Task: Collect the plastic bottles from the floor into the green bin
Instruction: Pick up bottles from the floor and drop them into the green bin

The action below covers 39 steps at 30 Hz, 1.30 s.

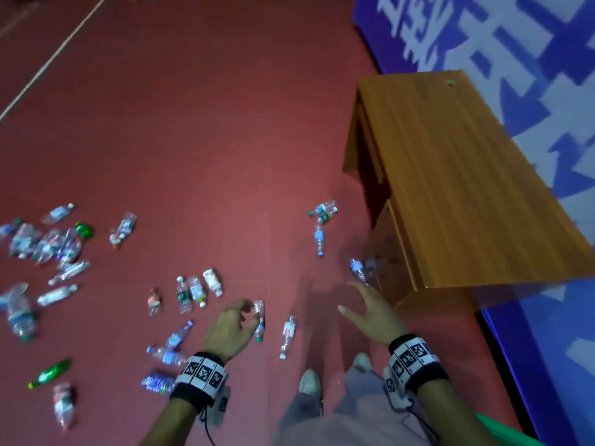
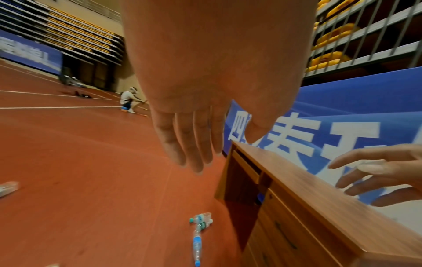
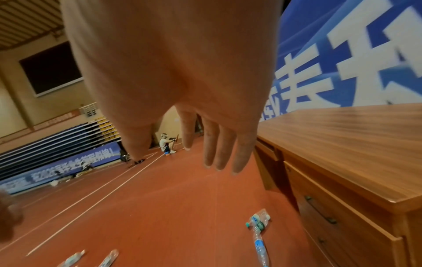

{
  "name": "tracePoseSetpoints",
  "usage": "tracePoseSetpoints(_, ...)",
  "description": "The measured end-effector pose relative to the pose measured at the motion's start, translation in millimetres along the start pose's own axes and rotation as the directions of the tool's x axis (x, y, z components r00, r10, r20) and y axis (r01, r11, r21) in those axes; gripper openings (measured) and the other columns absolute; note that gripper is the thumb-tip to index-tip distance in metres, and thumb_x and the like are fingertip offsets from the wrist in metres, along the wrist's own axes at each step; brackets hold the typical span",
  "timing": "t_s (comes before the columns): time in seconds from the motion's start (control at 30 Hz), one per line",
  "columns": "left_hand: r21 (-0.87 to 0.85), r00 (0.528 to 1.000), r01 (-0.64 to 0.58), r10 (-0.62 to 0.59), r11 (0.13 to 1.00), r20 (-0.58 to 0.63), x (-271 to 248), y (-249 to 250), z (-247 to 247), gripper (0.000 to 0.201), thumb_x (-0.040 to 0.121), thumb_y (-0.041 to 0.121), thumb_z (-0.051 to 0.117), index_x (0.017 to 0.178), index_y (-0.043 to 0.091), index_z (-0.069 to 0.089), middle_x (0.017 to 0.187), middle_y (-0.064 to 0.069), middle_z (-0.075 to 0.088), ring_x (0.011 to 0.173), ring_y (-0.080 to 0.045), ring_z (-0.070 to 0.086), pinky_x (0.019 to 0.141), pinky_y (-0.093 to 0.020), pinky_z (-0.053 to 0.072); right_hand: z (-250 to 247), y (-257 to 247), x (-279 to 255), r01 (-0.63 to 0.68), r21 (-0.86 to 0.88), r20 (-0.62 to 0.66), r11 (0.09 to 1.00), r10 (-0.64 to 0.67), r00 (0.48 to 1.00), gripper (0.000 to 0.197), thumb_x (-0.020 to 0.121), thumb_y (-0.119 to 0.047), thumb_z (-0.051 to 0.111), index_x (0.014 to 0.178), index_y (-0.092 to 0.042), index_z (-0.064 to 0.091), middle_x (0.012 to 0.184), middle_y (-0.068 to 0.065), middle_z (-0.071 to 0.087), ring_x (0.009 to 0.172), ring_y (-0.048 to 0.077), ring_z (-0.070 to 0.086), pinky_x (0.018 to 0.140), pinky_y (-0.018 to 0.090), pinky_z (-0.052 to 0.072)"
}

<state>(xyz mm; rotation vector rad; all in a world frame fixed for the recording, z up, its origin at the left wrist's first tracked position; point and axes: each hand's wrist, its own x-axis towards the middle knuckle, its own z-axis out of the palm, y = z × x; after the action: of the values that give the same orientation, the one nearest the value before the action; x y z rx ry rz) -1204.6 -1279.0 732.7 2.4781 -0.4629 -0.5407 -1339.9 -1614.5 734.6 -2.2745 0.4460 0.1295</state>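
**Both hands empty above the scattered bottles**

On the red floor (image 1: 199, 149) at far left lies a blurred heap of plastic bottles (image 1: 48, 243), too smeared to count, with some cut by the frame edge. Below it a green bottle (image 1: 50, 374) lies alone. Nearer the middle, a short row of clear bottles (image 1: 196, 289) lies side by side.

The left hand (image 1: 230, 331) hangs over the floor; in its wrist view the fingers (image 2: 180, 142) are straight and together, holding nothing. In the head view a small clear bottle (image 1: 259, 320) shows just past its knuckles, and whether the two touch cannot be told. A red-labelled bottle (image 1: 287, 336) lies between the hands.

The right hand (image 1: 370, 313) is spread with fingers (image 3: 219, 148) extended and empty. Beyond its fingertips a blurred bottle (image 1: 358, 269) lies at the foot of the wooden desk (image 1: 450, 175), partly in its shadow. Farther off, a blue-labelled bottle (image 1: 319, 240) lies end to end with a small cluster (image 1: 323, 210).

At the bottom right corner a sliver of the green bin (image 1: 502, 431) shows, mostly cut off by the frame and the right forearm. A blue banner (image 1: 531, 59) stands behind the desk.
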Motion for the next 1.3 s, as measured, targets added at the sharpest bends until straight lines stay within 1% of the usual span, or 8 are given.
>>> tracePoseSetpoints(0.13, 0.002, 0.993, 0.118, -0.118, 0.993, -0.005, 5, -18, -1, 0.030, 0.096, 0.043, 0.059, 0.119, 0.023, 0.061, 0.108, 0.009, 0.069, 0.086, -0.007, 0.065, 0.072, -0.025, 0.048, 6, -8, 40, -0.057, -0.067, 0.083, 0.996, 0.063, 0.995, 0.071, 0.090, -0.048, 0.071, 0.149, -0.022, 0.043, 0.148, 0.008, 0.048, 0.137, 0.024, 0.047, 0.113, 0.038, 0.039)
tracePoseSetpoints(0.33, -0.022, 0.979, 0.203, -0.203, 0.979, 0.002, 44, -17, -1, 0.037, 0.095, 0.045, 0.059, 0.123, 0.022, 0.059, 0.114, 0.007, 0.069, 0.090, -0.010, 0.066, 0.081, -0.032, 0.057, 0, 9, 103, -0.167, -0.100, 0.172, 0.981, 0.182, 0.968, 0.073, 0.090, -0.044, 0.072, 0.151, -0.020, 0.039, 0.149, 0.009, 0.049, 0.133, 0.026, 0.052, 0.107, 0.035, 0.042)
tracePoseSetpoints(0.63, 0.079, 0.979, 0.195, -0.199, 0.978, 0.042, 204, 55, -31, 0.040, 0.098, 0.044, 0.058, 0.129, 0.018, 0.057, 0.124, 0.001, 0.066, 0.095, -0.012, 0.063, 0.085, -0.029, 0.054, -68, 63, 254, -0.340, -0.034, 0.169, 0.940, 0.341, 0.925, 0.081, 0.086, -0.045, 0.076, 0.151, -0.016, 0.037, 0.150, 0.015, 0.047, 0.135, 0.030, 0.050, 0.110, 0.036, 0.040)
tracePoseSetpoints(0.83, 0.286, 0.994, 0.057, -0.081, 0.957, 0.074, 353, 126, -63, 0.043, 0.097, 0.049, 0.054, 0.131, 0.021, 0.054, 0.131, 0.002, 0.064, 0.106, -0.018, 0.067, 0.089, -0.036, 0.056, -123, 98, 345, -0.393, 0.030, 0.116, 0.919, 0.387, 0.915, 0.082, 0.085, -0.050, 0.075, 0.150, -0.017, 0.038, 0.149, 0.013, 0.049, 0.128, 0.029, 0.056, 0.105, 0.034, 0.046)
tracePoseSetpoints(0.97, 0.456, 0.989, -0.084, 0.019, 0.886, 0.144, 440, 154, -79, 0.046, 0.095, 0.054, 0.048, 0.130, 0.024, 0.052, 0.132, 0.002, 0.059, 0.104, -0.023, 0.067, 0.087, -0.042, 0.057, -133, 117, 378, -0.436, 0.042, 0.158, 0.899, 0.425, 0.891, 0.084, 0.086, -0.049, 0.076, 0.153, -0.017, 0.036, 0.149, 0.011, 0.050, 0.132, 0.026, 0.053, 0.107, 0.036, 0.046)
tracePoseSetpoints(1.07, 0.526, 0.971, -0.189, 0.076, 0.829, 0.229, 507, 174, -86, 0.048, 0.097, 0.051, 0.049, 0.133, 0.020, 0.051, 0.132, -0.001, 0.057, 0.104, -0.027, 0.066, 0.089, -0.042, 0.055, -127, 129, 399, -0.488, -0.001, 0.220, 0.873, 0.476, 0.851, 0.084, 0.089, -0.048, 0.073, 0.155, -0.014, 0.034, 0.146, 0.008, 0.053, 0.127, 0.023, 0.057, 0.101, 0.029, 0.045)
tracePoseSetpoints(1.2, 0.525, 0.915, -0.340, 0.144, 0.781, 0.377, 603, 194, -73, 0.048, 0.097, 0.049, 0.051, 0.132, 0.016, 0.052, 0.133, -0.005, 0.056, 0.109, -0.028, 0.064, 0.094, -0.040, 0.052, -115, 145, 418, -0.618, 0.050, 0.243, 0.785, 0.590, 0.770, 0.079, 0.090, -0.040, 0.074, 0.151, -0.006, 0.036, 0.130, 0.006, 0.060, 0.110, 0.022, 0.061, 0.088, 0.028, 0.046)
tracePoseSetpoints(1.3, 0.500, 0.813, -0.528, 0.240, 0.686, 0.530, 684, 217, -48, 0.050, 0.095, 0.048, 0.053, 0.133, 0.015, 0.053, 0.134, -0.006, 0.057, 0.112, -0.029, 0.063, 0.096, -0.040, 0.051, -100, 161, 431, -0.699, 0.111, 0.266, 0.706, 0.657, 0.706, 0.086, 0.091, -0.041, 0.074, 0.155, -0.003, 0.029, 0.142, 0.000, 0.050, 0.123, 0.013, 0.050, 0.102, 0.021, 0.038)
